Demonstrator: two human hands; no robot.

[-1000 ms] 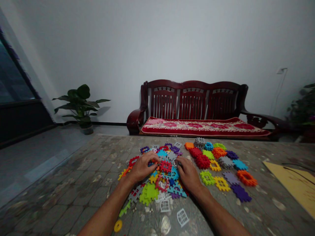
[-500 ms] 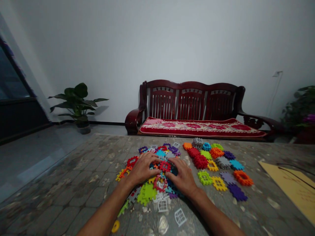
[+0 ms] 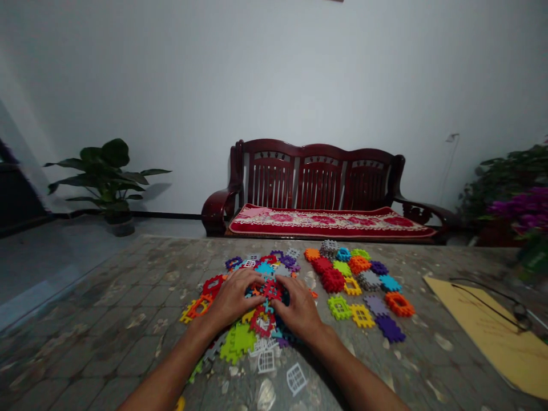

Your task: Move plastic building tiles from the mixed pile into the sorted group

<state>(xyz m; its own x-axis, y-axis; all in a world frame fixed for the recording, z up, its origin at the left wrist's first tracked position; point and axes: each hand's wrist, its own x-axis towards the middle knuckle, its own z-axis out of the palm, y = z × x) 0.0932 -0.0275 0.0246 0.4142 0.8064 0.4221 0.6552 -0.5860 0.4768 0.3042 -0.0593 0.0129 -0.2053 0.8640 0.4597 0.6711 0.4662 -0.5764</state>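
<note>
A: Hands?

B: Left hand (image 3: 237,297) and right hand (image 3: 298,305) both over the mixed pile of plastic pieces (image 3: 242,338). Slightly apart from each other, red square (image 3: 270,290) in the gap. Fingers and thumbs parted on both; can't tell if either grips a piece underneath.

A: Why that pose?

B: My guess: arching in from both sides keeps the middle of the pile within reach of either one. Thumbs point inward at the red square; contact unclear.

A: Pile location?

B: On the tabletop (image 3: 107,319), right in front of the person. One white window frame (image 3: 296,378) lies loose just off its near edge.

A: Other group?

B: Stacked pieces (image 3: 333,279), right of the pile, bare strip between. Mostly one colour per stack, so probably grouped by colour and kept clear of the jumble. Judgement call.

A: Brands, writing?

B: No brand or label legible on the pieces. Yellow sheet (image 3: 475,325), far right, has faint reddish marks; drawing or writing, can't read it.
</note>
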